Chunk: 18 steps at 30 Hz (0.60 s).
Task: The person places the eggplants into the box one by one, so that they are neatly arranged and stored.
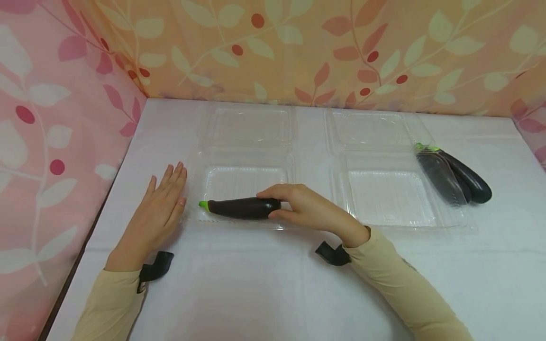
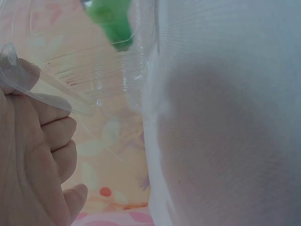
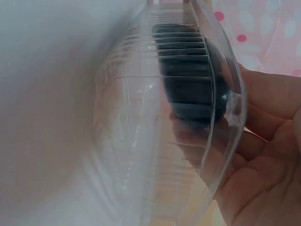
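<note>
A dark eggplant with a green stem end lies along the near side of the left clear plastic clamshell box. My right hand grips its blunt end between thumb and fingers. Through the box wall, the right wrist view shows the eggplant's dark end beside my fingers. My left hand is at the box's left edge, its fingers extended. In the left wrist view the clear rim overlaps the thumb of the left hand, and the green stem shows blurred through the plastic.
A second open clear clamshell box stands to the right. Dark eggplants lie by its right side, partly seen through its plastic. Both lids lean back toward the patterned cloth wall. White cloth covers the table.
</note>
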Available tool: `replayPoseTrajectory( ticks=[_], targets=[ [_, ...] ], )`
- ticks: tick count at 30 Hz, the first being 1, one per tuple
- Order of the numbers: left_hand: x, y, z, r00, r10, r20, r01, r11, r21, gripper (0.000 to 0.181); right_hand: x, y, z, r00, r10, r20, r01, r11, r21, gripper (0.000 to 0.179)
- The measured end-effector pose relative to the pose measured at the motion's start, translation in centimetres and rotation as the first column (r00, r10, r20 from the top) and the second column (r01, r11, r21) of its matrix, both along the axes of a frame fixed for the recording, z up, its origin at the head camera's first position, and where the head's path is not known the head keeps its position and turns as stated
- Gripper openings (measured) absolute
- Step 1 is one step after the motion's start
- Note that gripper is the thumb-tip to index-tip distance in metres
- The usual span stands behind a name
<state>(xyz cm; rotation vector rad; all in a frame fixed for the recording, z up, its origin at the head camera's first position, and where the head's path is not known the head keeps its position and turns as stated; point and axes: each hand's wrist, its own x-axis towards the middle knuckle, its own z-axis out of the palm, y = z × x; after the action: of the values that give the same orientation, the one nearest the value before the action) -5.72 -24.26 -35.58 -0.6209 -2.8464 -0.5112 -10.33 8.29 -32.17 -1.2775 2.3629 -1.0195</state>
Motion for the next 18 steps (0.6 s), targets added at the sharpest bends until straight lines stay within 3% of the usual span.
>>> replayPoseTrajectory(
  ticks=[6,18],
  targets=[
    [0.03,0.04,-0.08,1.0,0.001,-0.006,-0.001,1.0,0.001,0.055,-0.03,-0.31,-0.04,1.0,0.008,0.001,-0.008,0.998,0.059,0.041],
    [0.02,0.05,-0.05,1.0,0.001,-0.008,-0.001,1.0,0.001,0.055,0.04,-0.54,0.01,1.0,-0.01,-0.011,0.011,0.997,0.078,0.039]
  ],
)
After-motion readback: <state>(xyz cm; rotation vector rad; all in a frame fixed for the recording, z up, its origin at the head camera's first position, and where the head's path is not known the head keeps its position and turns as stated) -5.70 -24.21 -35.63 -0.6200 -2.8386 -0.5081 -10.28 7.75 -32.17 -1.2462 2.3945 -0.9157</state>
